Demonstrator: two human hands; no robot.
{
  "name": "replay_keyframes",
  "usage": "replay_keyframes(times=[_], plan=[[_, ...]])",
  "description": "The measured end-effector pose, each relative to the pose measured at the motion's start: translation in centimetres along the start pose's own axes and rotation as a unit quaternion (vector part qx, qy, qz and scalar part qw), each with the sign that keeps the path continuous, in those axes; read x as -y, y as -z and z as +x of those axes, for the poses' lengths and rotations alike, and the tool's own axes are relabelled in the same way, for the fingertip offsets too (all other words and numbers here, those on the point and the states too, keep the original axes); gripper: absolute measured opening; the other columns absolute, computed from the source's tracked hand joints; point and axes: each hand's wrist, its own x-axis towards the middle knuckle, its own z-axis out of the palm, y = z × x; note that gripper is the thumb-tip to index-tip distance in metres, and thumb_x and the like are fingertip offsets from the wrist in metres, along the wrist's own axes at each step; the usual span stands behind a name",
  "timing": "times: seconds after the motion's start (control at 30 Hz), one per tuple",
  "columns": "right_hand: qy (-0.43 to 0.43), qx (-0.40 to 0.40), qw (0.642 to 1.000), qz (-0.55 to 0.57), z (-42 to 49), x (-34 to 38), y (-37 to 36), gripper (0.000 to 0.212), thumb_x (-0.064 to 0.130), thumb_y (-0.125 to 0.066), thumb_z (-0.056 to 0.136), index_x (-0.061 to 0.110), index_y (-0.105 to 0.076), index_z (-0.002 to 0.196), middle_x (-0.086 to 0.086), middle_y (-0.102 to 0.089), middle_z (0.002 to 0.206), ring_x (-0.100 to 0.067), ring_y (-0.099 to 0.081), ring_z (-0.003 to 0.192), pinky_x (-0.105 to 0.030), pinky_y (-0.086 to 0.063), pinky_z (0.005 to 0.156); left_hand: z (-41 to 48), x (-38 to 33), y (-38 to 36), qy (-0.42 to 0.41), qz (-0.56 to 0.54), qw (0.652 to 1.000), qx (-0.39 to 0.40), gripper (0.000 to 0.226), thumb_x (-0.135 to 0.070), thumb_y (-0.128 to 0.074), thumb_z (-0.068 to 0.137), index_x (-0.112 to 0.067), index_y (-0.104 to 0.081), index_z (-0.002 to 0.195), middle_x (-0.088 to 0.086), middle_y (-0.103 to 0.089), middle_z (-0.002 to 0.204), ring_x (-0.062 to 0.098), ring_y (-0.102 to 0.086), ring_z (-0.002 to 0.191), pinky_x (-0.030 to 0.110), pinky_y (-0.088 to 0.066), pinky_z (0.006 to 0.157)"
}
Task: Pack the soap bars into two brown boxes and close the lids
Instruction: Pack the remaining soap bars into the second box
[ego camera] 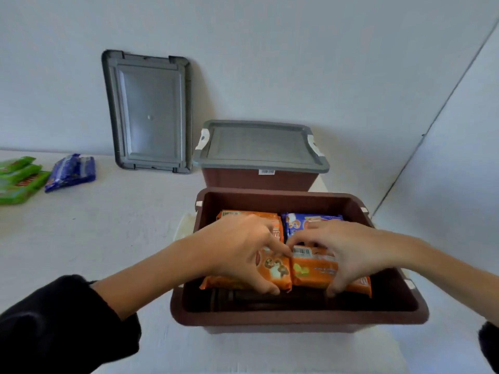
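Note:
An open brown box (297, 315) stands near me with soap packs inside. My left hand (237, 249) grips an orange soap pack (275, 271) at the box's left. My right hand (348, 252) grips a second orange pack (313, 268) beside it. Farther in lie another orange pack (248, 214) and a blue pack (313, 221). Behind it, the second brown box (259, 180) has its grey lid (259, 144) shut. A loose grey lid (149, 112) leans upright against the wall. On the table's far left lie a blue soap pack (71, 171) and green soap packs (19, 179).
The white table (108, 225) meets a white wall at the back, and a side wall (459, 171) rises close on the right. Both boxes stand near the table's right end. A pale object (183, 225) shows at the open box's left side.

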Motion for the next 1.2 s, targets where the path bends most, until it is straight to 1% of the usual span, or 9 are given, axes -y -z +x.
replay_keyframes(times=[0.07, 0.13, 0.27, 0.5, 0.6, 0.73, 0.83, 0.97, 1.2], plan=[[0.0, 0.007, 1.0, -0.022, 0.6, -0.3, -1.1, 0.08, 0.04, -0.077, 0.065, 0.042, -0.032, 0.131, 0.013, -0.044, 0.109, -0.006, -0.04, 0.095, -0.023, -0.04, 0.074, 0.8, -0.4, -1.1, 0.017, 0.006, 1.0, 0.017, 0.062, -0.059, -0.061, 0.076, -0.037, -0.046, 0.132, -0.006, -0.055, 0.111, 0.006, -0.046, 0.087, 0.018, -0.037, 0.062], [-0.003, -0.003, 0.998, -0.068, 1.2, -0.5, -2.1, 0.082, 0.04, -0.075, 0.067, 0.039, -0.03, 0.136, 0.007, -0.045, 0.121, -0.013, -0.047, 0.103, -0.028, -0.044, 0.08, 1.7, -0.8, -2.0, 0.035, 0.006, 0.999, 0.034, 0.063, -0.056, -0.062, 0.077, -0.034, -0.045, 0.133, -0.003, -0.053, 0.11, 0.007, -0.042, 0.085, 0.02, -0.034, 0.059], [0.002, -0.015, 0.993, -0.12, 1.9, -0.6, -3.5, 0.085, 0.04, -0.07, 0.075, 0.032, -0.02, 0.143, 0.003, -0.038, 0.137, -0.018, -0.046, 0.12, -0.032, -0.044, 0.091, 2.8, -1.2, -2.6, 0.049, 0.035, 0.997, 0.052, 0.064, -0.051, -0.063, 0.079, -0.029, -0.044, 0.135, 0.002, -0.052, 0.115, 0.012, -0.044, 0.09, 0.024, -0.036, 0.068], [0.027, -0.001, 0.994, -0.109, 1.5, -1.2, -5.6, 0.078, 0.028, -0.061, 0.085, 0.029, -0.011, 0.145, -0.002, -0.026, 0.146, -0.021, -0.033, 0.133, -0.035, -0.041, 0.103, 3.0, -1.5, -4.2, 0.032, 0.087, 0.99, 0.103, 0.065, -0.05, -0.062, 0.08, -0.023, -0.04, 0.135, 0.005, -0.046, 0.126, 0.02, -0.049, 0.107, 0.028, -0.038, 0.073], [0.027, 0.009, 0.991, -0.127, 1.8, -1.0, -5.8, 0.076, 0.024, -0.061, 0.085, 0.024, -0.013, 0.144, -0.007, -0.024, 0.145, -0.025, -0.031, 0.133, -0.038, -0.043, 0.102, 3.2, -1.6, -4.7, 0.04, 0.095, 0.989, 0.105, 0.066, -0.049, -0.063, 0.08, -0.02, -0.039, 0.134, 0.007, -0.048, 0.124, 0.023, -0.054, 0.103, 0.029, -0.037, 0.07], [0.035, -0.001, 0.985, -0.169, 2.0, -0.7, -6.1, 0.066, 0.023, -0.056, 0.089, 0.021, -0.017, 0.142, -0.01, -0.023, 0.144, -0.026, -0.031, 0.129, -0.037, -0.044, 0.094, 3.3, -1.9, -5.4, 0.027, 0.13, 0.983, 0.125, 0.067, -0.047, -0.063, 0.08, -0.018, -0.036, 0.135, 0.01, -0.049, 0.126, 0.027, -0.056, 0.103, 0.035, -0.045, 0.074], [0.037, -0.009, 0.98, -0.196, 2.3, -0.9, -6.5, 0.064, 0.021, -0.052, 0.091, 0.019, -0.014, 0.143, -0.01, -0.03, 0.142, -0.026, -0.031, 0.128, -0.038, -0.04, 0.096, 3.4, -1.7, -5.5, 0.022, 0.136, 0.986, 0.098, 0.067, -0.051, -0.064, 0.078, -0.017, -0.04, 0.131, 0.008, -0.053, 0.122, 0.026, -0.058, 0.102, 0.034, -0.041, 0.069], [0.038, -0.015, 0.976, -0.212, 2.3, -1.1, -6.8, 0.06, 0.017, -0.048, 0.093, 0.018, -0.016, 0.143, -0.01, -0.028, 0.144, -0.026, -0.028, 0.131, -0.038, -0.037, 0.098, 3.4, -1.4, -5.6, 0.023, 0.133, 0.987, 0.088, 0.07, -0.051, -0.065, 0.077, -0.014, -0.038, 0.13, 0.007, -0.053, 0.126, 0.024, -0.057, 0.105, 0.033, -0.045, 0.073], [0.04, -0.03, 0.989, -0.142, 1.9, -1.2, -6.1, 0.053, 0.03, -0.049, 0.093, 0.026, -0.029, 0.141, -0.001, -0.036, 0.14, -0.018, -0.034, 0.129, -0.034, -0.043, 0.098, 3.1, -0.7, -5.6, 0.026, 0.068, 0.993, 0.095, 0.062, -0.046, -0.065, 0.079, -0.015, -0.047, 0.129, 0.003, -0.055, 0.126, 0.019, -0.054, 0.111, 0.031, -0.048, 0.085]])
